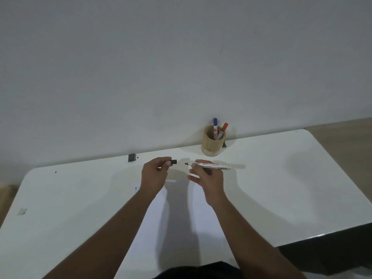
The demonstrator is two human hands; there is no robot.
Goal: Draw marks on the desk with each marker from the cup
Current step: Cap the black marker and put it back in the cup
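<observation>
My right hand (209, 177) grips a white marker (213, 166) with a black tip, held level above the white desk (281, 188), tip pointing left. My left hand (155, 174) pinches the marker's black cap (173, 162), a short gap left of the tip. A bamboo cup (213, 144) stands at the desk's back edge against the wall. In it lean a blue-capped marker (215, 127) and a red-capped marker (222, 130). A few small dark marks (137, 188) show on the surface beside my left wrist.
A sheet of white paper (181, 228) lies on the desk under my forearms. A small black clip (131, 157) sits at the desk's back edge to the left. A bit of tape (22, 211) is near the left edge. The wall rises right behind the desk.
</observation>
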